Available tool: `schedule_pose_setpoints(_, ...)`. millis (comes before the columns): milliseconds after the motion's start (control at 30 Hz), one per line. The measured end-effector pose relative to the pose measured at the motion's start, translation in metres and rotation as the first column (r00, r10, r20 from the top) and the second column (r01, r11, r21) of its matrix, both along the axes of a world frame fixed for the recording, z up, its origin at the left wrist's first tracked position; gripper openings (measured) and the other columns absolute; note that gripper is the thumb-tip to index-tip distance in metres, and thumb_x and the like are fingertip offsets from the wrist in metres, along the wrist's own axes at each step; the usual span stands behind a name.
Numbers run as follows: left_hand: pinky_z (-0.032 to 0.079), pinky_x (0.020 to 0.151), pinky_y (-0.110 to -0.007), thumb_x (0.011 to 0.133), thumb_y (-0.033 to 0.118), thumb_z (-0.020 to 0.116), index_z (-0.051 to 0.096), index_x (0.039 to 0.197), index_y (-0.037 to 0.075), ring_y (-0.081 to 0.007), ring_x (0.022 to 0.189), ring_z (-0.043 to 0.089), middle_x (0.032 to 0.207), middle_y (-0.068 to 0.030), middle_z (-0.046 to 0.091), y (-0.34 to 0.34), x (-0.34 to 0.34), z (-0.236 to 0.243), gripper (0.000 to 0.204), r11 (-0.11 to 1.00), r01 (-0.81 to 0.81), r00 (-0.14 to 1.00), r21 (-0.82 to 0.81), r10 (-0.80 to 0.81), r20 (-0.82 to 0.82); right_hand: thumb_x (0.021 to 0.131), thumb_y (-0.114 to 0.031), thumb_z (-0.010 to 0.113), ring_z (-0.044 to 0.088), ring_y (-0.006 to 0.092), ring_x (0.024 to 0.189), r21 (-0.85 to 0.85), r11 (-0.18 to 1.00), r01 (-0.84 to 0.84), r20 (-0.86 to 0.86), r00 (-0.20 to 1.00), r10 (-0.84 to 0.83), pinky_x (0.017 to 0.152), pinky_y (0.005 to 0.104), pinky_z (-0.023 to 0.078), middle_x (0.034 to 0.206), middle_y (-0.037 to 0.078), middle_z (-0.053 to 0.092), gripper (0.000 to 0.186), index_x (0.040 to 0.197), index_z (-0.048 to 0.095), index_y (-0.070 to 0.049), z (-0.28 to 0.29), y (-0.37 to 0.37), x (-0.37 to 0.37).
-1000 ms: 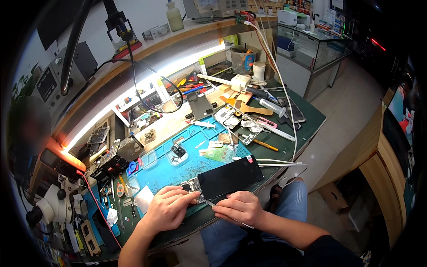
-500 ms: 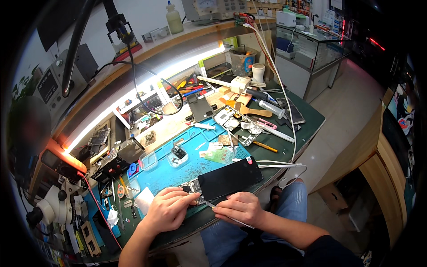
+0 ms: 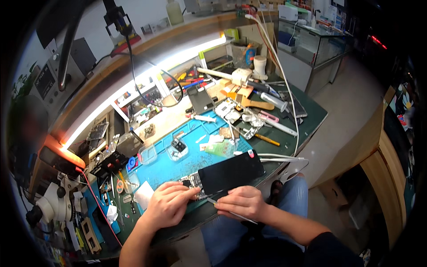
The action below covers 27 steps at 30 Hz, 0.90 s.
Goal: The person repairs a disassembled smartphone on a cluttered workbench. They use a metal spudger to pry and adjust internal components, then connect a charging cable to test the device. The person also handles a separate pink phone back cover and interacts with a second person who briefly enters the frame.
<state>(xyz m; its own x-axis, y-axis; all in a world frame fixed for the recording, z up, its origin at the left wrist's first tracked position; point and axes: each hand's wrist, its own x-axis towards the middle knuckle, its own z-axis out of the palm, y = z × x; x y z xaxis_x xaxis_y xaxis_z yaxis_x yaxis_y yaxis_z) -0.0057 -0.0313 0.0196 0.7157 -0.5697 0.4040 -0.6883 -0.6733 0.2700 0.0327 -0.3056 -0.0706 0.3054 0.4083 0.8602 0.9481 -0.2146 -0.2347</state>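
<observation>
An opened phone lies at the front edge of the blue repair mat point(image 3: 178, 158). Its black screen panel point(image 3: 231, 173) is to the right, and its bare inner frame with circuit board point(image 3: 193, 180) shows at the left. My left hand point(image 3: 169, 202) grips the near left part of the phone, index finger pressing by the board's lower edge. My right hand point(image 3: 242, 204) pinches a slim silver hand tool point(image 3: 212, 201), whose flat tip points at the phone's near edge beside the left fingertip. Whether the tip touches is too small to tell.
Clear plastic boxes point(image 3: 177, 149) with small parts stand on the mat. Beyond are a syringe point(image 3: 273, 101), a wooden-handled brush point(image 3: 255, 103) and phone parts point(image 3: 227, 110). White cables point(image 3: 278, 158) run off the right table edge. A black cable point(image 3: 133, 75) hangs overhead.
My right hand and the tool have shifted slightly right, the tip drawing a little away from the left fingertip. My left hand stays on the phone. The whole view has tilted slightly.
</observation>
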Motion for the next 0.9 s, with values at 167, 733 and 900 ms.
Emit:
schedule_pose_setpoints(167, 0.057, 0.1, -0.042, 0.081, -0.004, 0.067, 0.074, 0.13, 0.006, -0.0231, 0.1, 0.076, 0.101, -0.0026, 0.08, 0.0006, -0.0016, -0.0046, 0.05, 1.0, -0.001, 1.0, -0.008, 0.001, 0.003, 0.083, -0.02, 0.092, 0.072, 0.0115, 0.088, -0.014, 1.0, 0.006, -0.002, 1.0, -0.006, 0.081, 0.0274, 0.063, 0.104, -0.007, 0.079, 0.022, 0.103, 0.083, -0.019, -0.0007, -0.001, -0.0019)
schedule_pose_setpoints(733, 0.059, 0.093, -0.04, 0.078, -0.003, 0.069, 0.077, 0.124, 0.007, -0.0233, 0.096, 0.075, 0.1, -0.0066, 0.078, 0.0003, -0.0005, -0.0095, 0.048, 1.0, 0.005, 0.999, -0.026, -0.003, 0.054, 0.085, -0.021, 0.09, 0.073, 0.0119, 0.09, -0.005, 1.0, 0.001, -0.002, 1.0, -0.001, 0.085, 0.0296, 0.063, 0.107, -0.006, 0.077, 0.022, 0.105, 0.08, -0.017, -0.0004, -0.0012, -0.0021)
schedule_pose_setpoints(900, 0.059, 0.09, -0.039, 0.076, -0.003, 0.068, 0.078, 0.123, 0.007, -0.0235, 0.096, 0.074, 0.1, -0.0056, 0.078, -0.001, -0.0011, -0.0095, 0.049, 1.0, 0.002, 0.997, -0.023, -0.001, 0.071, 0.086, -0.02, 0.089, 0.073, 0.0122, 0.09, -0.007, 1.0, -0.005, -0.015, 1.0, 0.005, 0.085, 0.0299, 0.063, 0.108, -0.006, 0.077, 0.022, 0.106, 0.08, -0.016, 0.0003, -0.0024, -0.0031)
